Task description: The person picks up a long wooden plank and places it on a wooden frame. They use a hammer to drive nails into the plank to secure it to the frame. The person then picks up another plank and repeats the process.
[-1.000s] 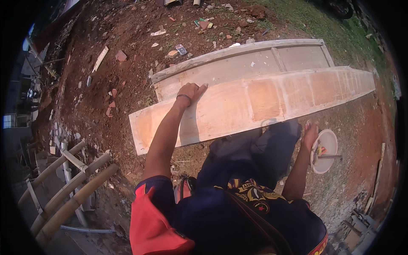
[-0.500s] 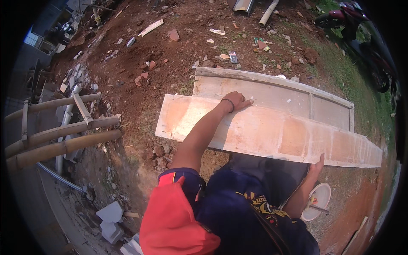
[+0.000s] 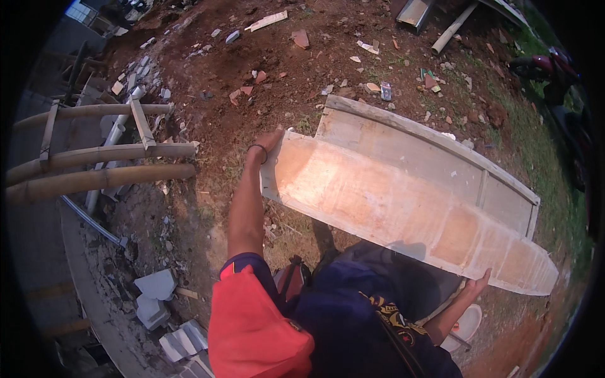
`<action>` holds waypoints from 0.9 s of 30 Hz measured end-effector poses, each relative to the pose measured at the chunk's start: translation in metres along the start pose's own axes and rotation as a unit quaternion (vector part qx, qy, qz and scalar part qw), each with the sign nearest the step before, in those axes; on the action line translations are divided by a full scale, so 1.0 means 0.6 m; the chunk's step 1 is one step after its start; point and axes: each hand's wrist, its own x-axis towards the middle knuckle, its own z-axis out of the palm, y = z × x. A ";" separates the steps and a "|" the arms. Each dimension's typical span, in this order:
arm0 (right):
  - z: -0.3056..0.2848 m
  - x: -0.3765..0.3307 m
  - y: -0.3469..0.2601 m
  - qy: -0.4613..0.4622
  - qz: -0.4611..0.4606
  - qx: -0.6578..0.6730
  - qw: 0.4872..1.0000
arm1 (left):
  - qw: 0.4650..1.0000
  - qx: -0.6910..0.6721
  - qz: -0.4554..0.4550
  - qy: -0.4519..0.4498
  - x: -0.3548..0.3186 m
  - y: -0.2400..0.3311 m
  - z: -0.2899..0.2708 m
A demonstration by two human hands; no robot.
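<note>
A long pale wooden board (image 3: pixel 378 195) with orange-brown stains lies across in front of me, sloping down to the right. My left hand (image 3: pixel 270 143) is closed around its left end, a dark band on the wrist. Along the near edge, toward the right end, my right hand (image 3: pixel 477 285) grips the board with the thumb on top and the fingers hidden below. Beyond the board, and partly covered by it, is a second panel (image 3: pixel 416 148) with a raised wooden frame along its far edge.
Bamboo poles (image 3: pixel 101 179) with crosspieces stand at the left, by a pale pipe (image 3: pixel 113 135). Broken light blocks (image 3: pixel 157 285) lie lower left. A white bucket (image 3: pixel 466 324) sits beside my right forearm. Rubble dots the red soil; a motorcycle (image 3: pixel 554 82) stands far right.
My left hand has moved from the board's upper face to its left end. The board's right end now sits lower in view. My right hand stays at the near edge.
</note>
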 end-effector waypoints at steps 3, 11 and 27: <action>-0.010 0.005 -0.006 -0.006 -0.010 0.006 1.000 | 0.990 -0.114 -0.049 -0.072 -0.026 0.012 -0.019; -0.035 -0.025 -0.022 -0.002 -0.027 -0.025 0.999 | 0.997 -0.074 -0.031 -0.017 -0.081 -0.017 -0.016; -0.083 -0.043 -0.026 0.005 -0.032 -0.061 0.998 | 0.973 -0.027 0.230 0.024 -0.093 -0.089 0.022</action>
